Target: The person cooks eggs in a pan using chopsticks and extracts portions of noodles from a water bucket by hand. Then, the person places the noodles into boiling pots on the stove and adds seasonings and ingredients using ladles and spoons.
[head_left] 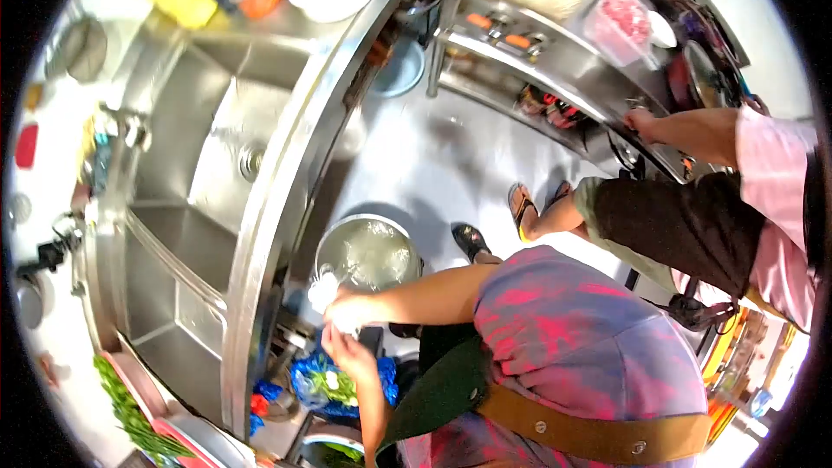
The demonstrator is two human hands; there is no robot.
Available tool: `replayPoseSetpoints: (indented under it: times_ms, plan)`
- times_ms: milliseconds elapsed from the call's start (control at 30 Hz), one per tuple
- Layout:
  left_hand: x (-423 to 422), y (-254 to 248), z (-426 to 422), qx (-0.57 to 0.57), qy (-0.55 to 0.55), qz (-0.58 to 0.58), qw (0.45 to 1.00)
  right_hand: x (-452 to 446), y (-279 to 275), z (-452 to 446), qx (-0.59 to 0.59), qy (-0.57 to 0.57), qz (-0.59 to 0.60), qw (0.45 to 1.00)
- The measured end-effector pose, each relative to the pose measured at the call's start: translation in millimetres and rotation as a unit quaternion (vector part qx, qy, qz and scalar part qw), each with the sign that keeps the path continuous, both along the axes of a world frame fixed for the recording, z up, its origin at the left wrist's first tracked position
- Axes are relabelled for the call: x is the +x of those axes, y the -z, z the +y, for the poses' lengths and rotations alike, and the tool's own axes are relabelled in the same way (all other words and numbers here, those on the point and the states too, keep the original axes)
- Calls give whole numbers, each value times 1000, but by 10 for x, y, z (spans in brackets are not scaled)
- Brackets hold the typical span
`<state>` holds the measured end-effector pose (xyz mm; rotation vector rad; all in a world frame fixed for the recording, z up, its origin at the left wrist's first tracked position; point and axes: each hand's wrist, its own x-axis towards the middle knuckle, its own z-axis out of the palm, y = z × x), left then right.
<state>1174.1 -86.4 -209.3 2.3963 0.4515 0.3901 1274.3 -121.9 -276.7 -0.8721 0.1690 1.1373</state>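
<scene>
My right hand (351, 305) reaches across the near rim of a large round metal pot (409, 238). Cloudy water (368, 256) with pale pieces fills the pot, which stands on the floor. Just below, my left hand (347, 352) is close to the right one, fingers curled up. A bright white object (323, 291) sticks out past my right fingers, and more white shows between the two hands. Glare and blur hide what it is. Under my hands lies a blue plastic bag (308, 386) with green leafy vegetables (338, 388) in it.
A steel double sink (251, 251) runs along the left. Green stalks (130, 407) lie beside trays at lower left. At right, a person (676, 225) stands at a steel counter (555, 56) bearing a tub of pink pieces (617, 22). A blue basin (401, 65) sits beyond the pot.
</scene>
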Motion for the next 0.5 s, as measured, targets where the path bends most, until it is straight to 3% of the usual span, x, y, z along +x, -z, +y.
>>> replayPoseSetpoints:
  times_ms: [33, 67, 100, 167, 200, 233, 333, 467, 500]
  plan:
    - [-96, -43, 120, 8, 18, -71, 997, 6, -37, 68, 100, 7, 39, 994]
    - [-179, -144, 106, -111, -50, -101, 987, 38, -347, 69, 94, 34, 37, 994]
    - [-240, -241, 137, -243, -129, -104, 956, 92, -715, 50, 4, -16, -12, 1000]
    - [-297, -390, 258, -241, -149, -127, 951, 191, -1348, -43, -10, -82, -109, 991]
    - [-264, -395, 327, -223, -151, -126, 955, 280, -1936, -310, 7, -97, -110, 989]
    - [-149, -515, 269, -272, -155, -133, 940, 302, -2223, -367, 24, -95, -136, 986]
    - [112, -877, 125, -346, -163, -133, 914, 281, -2743, -338, 79, -61, -238, 966]
    - [399, -1191, 67, -361, -130, -113, 916, 305, -3246, -326, 116, -85, -200, 969]
    - [460, -1258, 62, -365, -113, -104, 918, 333, -3424, -397, 140, -49, -216, 965]
